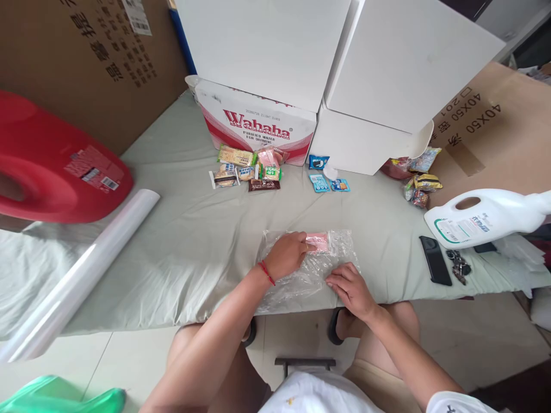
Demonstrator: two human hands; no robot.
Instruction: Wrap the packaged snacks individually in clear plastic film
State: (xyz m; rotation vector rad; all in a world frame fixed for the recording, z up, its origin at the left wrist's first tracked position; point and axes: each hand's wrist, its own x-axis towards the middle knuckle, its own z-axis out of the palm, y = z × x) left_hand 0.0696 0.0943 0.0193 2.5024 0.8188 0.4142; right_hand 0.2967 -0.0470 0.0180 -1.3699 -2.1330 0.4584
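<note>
In the head view, the pink packet (pixel 320 244) lies at the near middle of the cloth (pixel 185 223), at the far part of a clear plastic sheet (pixel 312 272). Whether it is on top of the plastic or under a layer of it cannot be told. The packet's left end is touched by the fingers of the left hand (pixel 287 253), probably so that it is kept from sliding; whether it is gripped or only pressed cannot be told. The right hand (pixel 350 288) is set apart from the left, its fingers curled at the sheet's right side, perhaps to steady the plastic (thin stuff, and visibly creased); a pinch cannot be made out.

At the far side, snacks (pixel 235 156) are grouped before the carton (pixel 258 127), with blue packets (pixel 319 182) set apart to their right, seemingly to be kept sorted and within reach. The roll (pixel 86 269) is laid slantwise at the left, and the phone (pixel 435 260) and keys (pixel 458 265) are placed at the right, presumably out of the hands' way.
</note>
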